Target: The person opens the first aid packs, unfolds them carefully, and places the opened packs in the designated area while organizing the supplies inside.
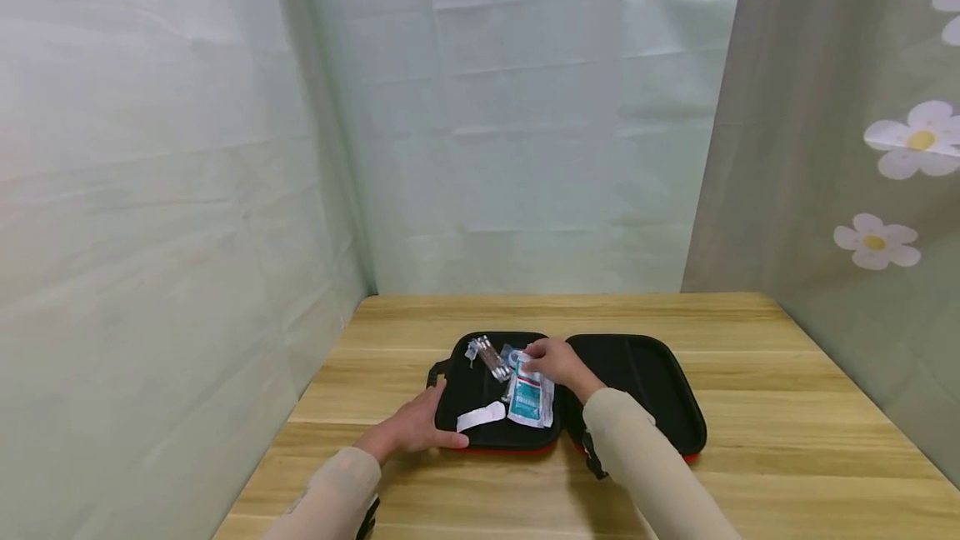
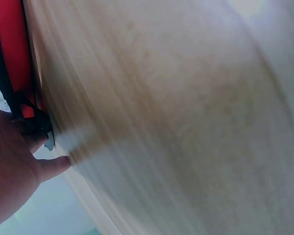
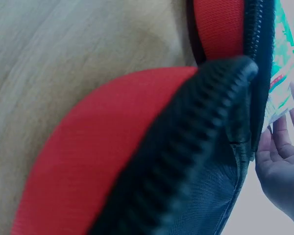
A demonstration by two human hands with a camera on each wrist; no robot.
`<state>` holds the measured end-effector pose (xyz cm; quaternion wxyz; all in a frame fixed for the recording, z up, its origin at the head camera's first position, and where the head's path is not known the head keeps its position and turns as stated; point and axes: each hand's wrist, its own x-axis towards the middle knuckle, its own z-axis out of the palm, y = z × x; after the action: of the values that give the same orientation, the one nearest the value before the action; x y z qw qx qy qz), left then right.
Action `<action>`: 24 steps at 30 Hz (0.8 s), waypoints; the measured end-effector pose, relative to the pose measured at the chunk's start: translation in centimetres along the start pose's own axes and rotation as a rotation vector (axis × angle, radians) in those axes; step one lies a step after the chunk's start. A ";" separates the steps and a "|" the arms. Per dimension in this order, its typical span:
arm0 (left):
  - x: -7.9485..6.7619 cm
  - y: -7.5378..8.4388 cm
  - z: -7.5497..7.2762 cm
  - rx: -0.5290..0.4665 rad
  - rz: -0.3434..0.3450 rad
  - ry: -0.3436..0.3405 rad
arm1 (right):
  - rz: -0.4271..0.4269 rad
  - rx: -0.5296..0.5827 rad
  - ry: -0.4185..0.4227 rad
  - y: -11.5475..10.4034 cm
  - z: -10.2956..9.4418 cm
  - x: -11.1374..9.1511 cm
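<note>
A black-lined zip case (image 1: 480, 369) with a red shell lies spread flat on the table. In its left half are a white and teal sealed packet (image 1: 527, 397), a white strip (image 1: 481, 416), silvery tubes (image 1: 492, 358) and a small clear plastic piece (image 1: 472, 351). My right hand (image 1: 558, 363) pinches the top end of the packet. In the right wrist view, that hand's fingers (image 3: 282, 142) lie against the packet, partly out of frame. My left hand (image 1: 417, 421) rests against the case's left front corner, its thumb and fingers spread along the edge.
The case's right half (image 1: 637, 373) lies open beside the filled half, under my right forearm. A black handle (image 1: 438, 371) sticks out on the left side. The wooden table (image 1: 780, 407) extends around the case, with hanging curtains (image 1: 525, 123) behind and at both sides.
</note>
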<state>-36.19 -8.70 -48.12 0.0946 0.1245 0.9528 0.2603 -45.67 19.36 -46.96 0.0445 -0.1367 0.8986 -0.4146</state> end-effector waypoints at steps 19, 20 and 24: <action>0.2 -0.1 0.3 0.006 -0.018 0.005 | 0.099 0.398 0.205 -0.7 -3.2 0.1; 0.1 -0.1 0.3 0.005 -0.018 0.007 | 0.105 0.404 0.214 -0.6 -3.4 0.1; 0.1 -0.2 0.3 0.012 -0.010 0.017 | 0.126 0.441 0.252 -0.4 -4.1 -0.2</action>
<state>-36.27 -8.71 -48.52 0.0869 0.1179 0.9557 0.2552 -46.20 22.20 -44.01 -0.0135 -0.0149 0.7915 -0.6108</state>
